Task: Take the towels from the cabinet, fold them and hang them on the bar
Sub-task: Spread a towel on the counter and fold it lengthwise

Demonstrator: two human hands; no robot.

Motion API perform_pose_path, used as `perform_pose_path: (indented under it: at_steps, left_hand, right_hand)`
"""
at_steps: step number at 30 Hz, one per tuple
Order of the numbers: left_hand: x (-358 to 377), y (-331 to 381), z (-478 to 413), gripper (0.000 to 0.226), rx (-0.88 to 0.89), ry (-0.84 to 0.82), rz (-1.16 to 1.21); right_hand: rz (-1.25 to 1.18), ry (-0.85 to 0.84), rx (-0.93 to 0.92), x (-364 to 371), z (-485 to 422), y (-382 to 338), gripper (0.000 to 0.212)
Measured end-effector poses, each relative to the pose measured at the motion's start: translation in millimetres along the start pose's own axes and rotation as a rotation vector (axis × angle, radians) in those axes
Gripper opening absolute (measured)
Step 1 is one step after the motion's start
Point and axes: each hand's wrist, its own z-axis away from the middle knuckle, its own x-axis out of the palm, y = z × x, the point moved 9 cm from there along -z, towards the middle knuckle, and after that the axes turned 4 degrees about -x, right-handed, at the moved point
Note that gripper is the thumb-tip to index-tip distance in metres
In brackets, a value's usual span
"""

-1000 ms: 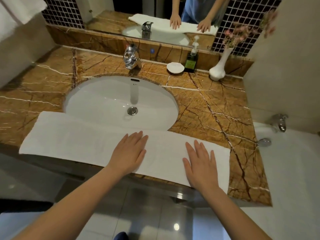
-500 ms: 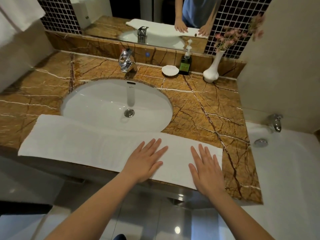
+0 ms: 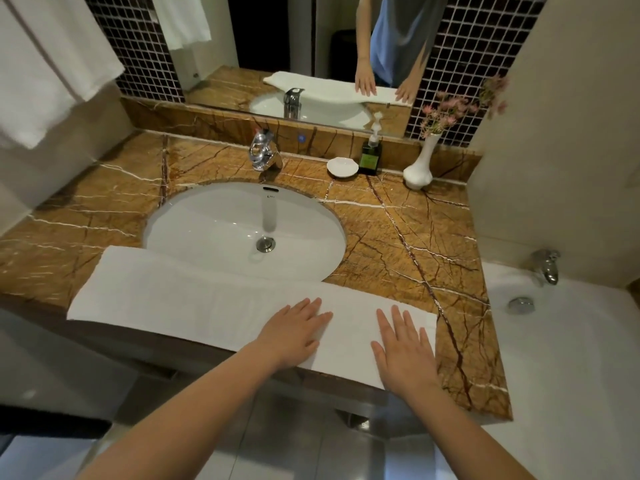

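Note:
A long white towel (image 3: 180, 296), folded into a narrow strip, lies along the front edge of the brown marble counter (image 3: 415, 244), partly over the sink's near rim. My left hand (image 3: 294, 332) presses flat on the strip right of its middle, fingers straight. My right hand (image 3: 403, 348) lies flat on the towel's right end, fingers spread. Another white towel (image 3: 45, 67) hangs at the upper left; the bar itself is out of sight.
A white sink (image 3: 242, 230) with a chrome tap (image 3: 263, 154) sits mid-counter. Behind it stand a soap dish (image 3: 342, 167), a green pump bottle (image 3: 370, 155) and a white vase with pink flowers (image 3: 420, 164). A bathtub (image 3: 554, 341) adjoins on the right, a mirror at the back.
My left hand has slid right along the towel, closer to my right hand, which stays at the right end. The view has shifted, so the counter sits further right in the frame.

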Motion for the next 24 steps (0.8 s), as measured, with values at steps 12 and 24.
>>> perform_pose_path:
  at_steps: [12,24]
  left_hand:
    - [-62,-83,0,0.031,-0.105,-0.158,0.01]
    - [-87,-122,-59,0.03,0.137,-0.299,-0.133]
  right_hand:
    - [-0.278,0.099,0.349,-40,27,-27,0.039]
    - [-1.398,0.149,1.183,65,81,-126,0.04]
